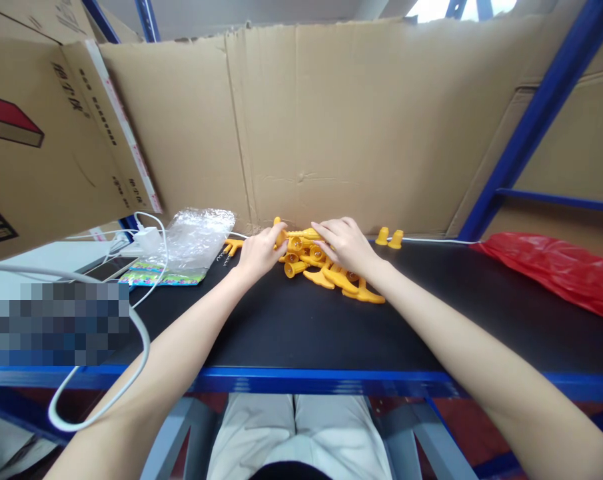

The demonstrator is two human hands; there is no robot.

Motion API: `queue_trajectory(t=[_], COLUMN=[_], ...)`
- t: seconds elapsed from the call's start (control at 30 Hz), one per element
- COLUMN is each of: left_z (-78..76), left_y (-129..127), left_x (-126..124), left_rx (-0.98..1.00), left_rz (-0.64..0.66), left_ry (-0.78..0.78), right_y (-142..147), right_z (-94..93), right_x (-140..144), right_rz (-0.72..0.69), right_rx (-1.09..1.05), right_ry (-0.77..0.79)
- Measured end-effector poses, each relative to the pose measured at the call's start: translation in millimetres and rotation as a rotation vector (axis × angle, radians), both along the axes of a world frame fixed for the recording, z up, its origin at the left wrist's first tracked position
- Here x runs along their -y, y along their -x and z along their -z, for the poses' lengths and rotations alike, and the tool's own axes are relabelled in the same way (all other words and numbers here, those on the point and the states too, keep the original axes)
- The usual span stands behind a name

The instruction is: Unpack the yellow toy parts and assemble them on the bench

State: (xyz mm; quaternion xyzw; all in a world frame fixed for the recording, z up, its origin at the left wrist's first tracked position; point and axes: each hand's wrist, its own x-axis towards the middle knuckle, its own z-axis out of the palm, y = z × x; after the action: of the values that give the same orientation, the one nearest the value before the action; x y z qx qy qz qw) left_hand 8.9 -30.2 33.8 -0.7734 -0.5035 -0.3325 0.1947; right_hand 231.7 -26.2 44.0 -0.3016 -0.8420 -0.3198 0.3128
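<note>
Two hands are buried in a heap of yellow plastic parts (pixel 326 270) sitting toward the far side of the black table (pixel 301 327), right up against the cardboard wall (pixel 331 127). Looks to me like the sorting or picking stage, so the next bit probably needs one piece pulled clean out of the tangle without dragging the others along. The left hand (pixel 258 250) is curled around one yellow piece (pixel 280 233) at the left end of the heap, fingers pinched on it. The right hand (pixel 345 243) lies flat-ish over the top of the pile, fingers loosely spread, touching but not really gripping anything I can make out. Two little yellow caps (pixel 389 237) stand apart on the right, a clear plastic bag (pixel 196 237) lies left, and a red bag (pixel 556 270) far right.
</note>
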Motion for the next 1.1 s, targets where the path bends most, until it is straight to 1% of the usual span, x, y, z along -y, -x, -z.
queue_trajectory(t=[0.2,0.37,0.5,0.63,0.73,0.83,0.97,1.03,1.1], left_z=[0.4,0.4,-0.7,-2.2,-2.5,-1.6,0.6,1.2,1.0], left_y=[-0.4,-0.3,-1.0,-1.8,-1.9,-1.3,-0.1,-0.2,-1.1], left_x=[0.3,-0.5,0.1,1.8,2.2,1.6,0.5,0.4,0.8], left_rx=[-0.013,-0.034,-0.021,0.007,0.019,0.002,-0.048,-0.064,-0.057], left_rz=[0.028,0.040,0.043,0.062,0.066,0.059,0.061,0.076,0.093], left_ry=[0.016,0.046,0.048,0.046,0.049,0.054,0.048,0.043,0.047], right_y=[8.4,10.3,10.0,10.1,9.4,7.5,5.2,4.9,4.9], right_z=[-1.2,-2.5,-4.0,-4.8,-5.1,-4.1,-0.7,-0.2,-1.5], right_x=[5.1,5.8,7.0,8.9,9.7,8.2,4.0,3.1,3.7], right_rz=[0.086,0.098,0.086,0.109,0.119,0.090,0.025,0.024,0.045], right_rx=[0.013,0.032,0.020,0.044,0.065,0.082,0.061,0.062,0.070], right_ry=[0.046,0.099,0.057,0.002,-0.007,0.039,0.144,0.187,0.195])
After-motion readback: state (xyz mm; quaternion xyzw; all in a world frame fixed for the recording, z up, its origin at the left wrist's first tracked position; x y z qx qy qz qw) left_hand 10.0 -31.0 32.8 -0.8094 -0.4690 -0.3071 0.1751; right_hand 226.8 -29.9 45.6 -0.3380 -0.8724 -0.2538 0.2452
